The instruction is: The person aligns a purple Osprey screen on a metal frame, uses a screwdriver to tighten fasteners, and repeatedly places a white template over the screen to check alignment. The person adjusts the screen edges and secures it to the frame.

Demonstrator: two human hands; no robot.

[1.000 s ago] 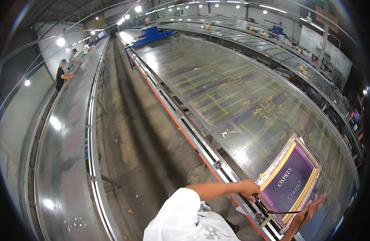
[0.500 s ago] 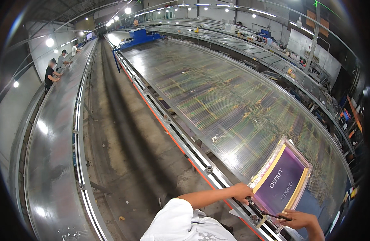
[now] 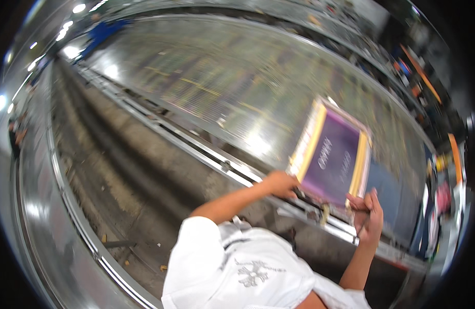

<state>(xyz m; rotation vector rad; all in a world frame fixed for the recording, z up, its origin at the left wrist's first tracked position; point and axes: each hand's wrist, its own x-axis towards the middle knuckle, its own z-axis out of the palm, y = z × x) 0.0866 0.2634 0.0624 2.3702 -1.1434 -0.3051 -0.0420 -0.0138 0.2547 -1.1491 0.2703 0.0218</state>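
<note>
Screen [image 3: 332, 157] on the table [image 3: 232, 77], a hand at each near corner

Purple mesh fills the screen, which lies at the near end of the table beside a blue patch [image 3: 384, 185]. Compared with half a second ago, the view has swung to the right, so the screen sits higher and further left, and blur has set in. The right hand [image 3: 369, 216] then closed on a dark rod at the near edge; now its palm is turned up and its fingers are raised.

The left hand [image 3: 281, 184] reaches across with its arm nearly straight, fingers curled at the near left corner; whether it grips, I cannot tell. The right forearm rises steeply to the near right corner. A thin dark strip [image 3: 361, 229] shows by that palm, but blur hides whether it is held.

Both hands cover bits of the near edge. A rail [image 3: 232, 172] runs along the table, then comes the walkway [image 3: 144, 190] and a second table [image 3: 44, 206]. A blue machine [image 3: 103, 37] stands at the far end.
</note>
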